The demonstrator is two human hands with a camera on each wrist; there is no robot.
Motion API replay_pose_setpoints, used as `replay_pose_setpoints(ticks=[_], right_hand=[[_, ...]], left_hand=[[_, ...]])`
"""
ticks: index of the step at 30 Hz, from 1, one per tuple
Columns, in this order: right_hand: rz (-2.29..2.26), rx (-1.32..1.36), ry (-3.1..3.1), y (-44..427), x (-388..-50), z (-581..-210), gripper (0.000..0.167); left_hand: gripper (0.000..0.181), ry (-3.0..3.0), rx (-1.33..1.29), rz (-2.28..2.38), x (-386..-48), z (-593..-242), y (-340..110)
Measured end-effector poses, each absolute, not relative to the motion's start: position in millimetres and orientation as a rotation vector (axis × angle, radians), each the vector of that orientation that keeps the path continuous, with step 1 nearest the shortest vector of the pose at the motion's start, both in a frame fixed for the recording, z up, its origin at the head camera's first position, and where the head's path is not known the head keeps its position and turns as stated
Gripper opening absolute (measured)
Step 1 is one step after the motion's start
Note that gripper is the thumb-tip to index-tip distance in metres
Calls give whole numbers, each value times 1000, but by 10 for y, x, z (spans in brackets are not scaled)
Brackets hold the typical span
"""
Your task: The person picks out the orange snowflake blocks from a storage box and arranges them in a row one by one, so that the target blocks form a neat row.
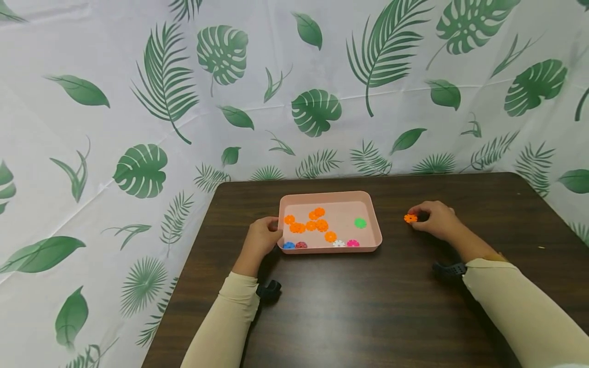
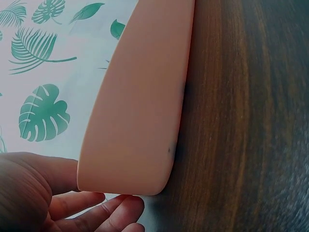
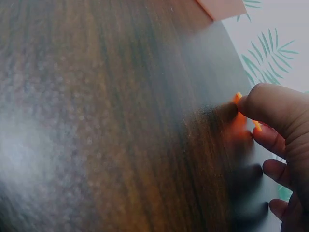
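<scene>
A shallow pink tray (image 1: 332, 250) lies on the table, holding several orange flower-shaped discs (image 1: 321, 225). Blue (image 1: 289, 245), dark red (image 1: 301, 245), white (image 1: 338, 243) and pink (image 1: 353, 243) discs line its near side; a green disc (image 1: 360, 223) sits further right. At the left end, my left hand (image 1: 263, 237) grips the tray's edge, and the left wrist view shows the thumb and fingers around one end of the wall. Right of the tray, my right hand (image 1: 434, 220) pinches an orange flower-shaped disc (image 1: 410, 218) between thumb and fingers, close above the tabletop.
The dark wooden table (image 1: 359, 306) reaches back to a white cloth (image 1: 271, 66) printed with green leaves. Black straps circle both wrists. A tiny pale speck (image 1: 541, 247) lies on the table's right part.
</scene>
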State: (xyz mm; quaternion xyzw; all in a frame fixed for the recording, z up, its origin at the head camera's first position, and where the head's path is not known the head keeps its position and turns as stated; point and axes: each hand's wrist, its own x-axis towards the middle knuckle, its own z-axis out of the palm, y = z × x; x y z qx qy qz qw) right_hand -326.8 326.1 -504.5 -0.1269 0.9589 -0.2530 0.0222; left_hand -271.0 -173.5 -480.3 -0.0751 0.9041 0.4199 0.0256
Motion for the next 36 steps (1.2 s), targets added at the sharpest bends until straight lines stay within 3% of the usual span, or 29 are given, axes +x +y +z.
replay_pose_setpoints(ticks=[17,36], right_hand=[[-773,-388,3038,3266,-3235,-4998,45],[-958,-504,3018,2796,-3464,-4476,54]], left_hand=[[44,2772,-228,1328,-2689,-4798,-1740],[44,2779,-278,1275,-2677,-4777,-1708]])
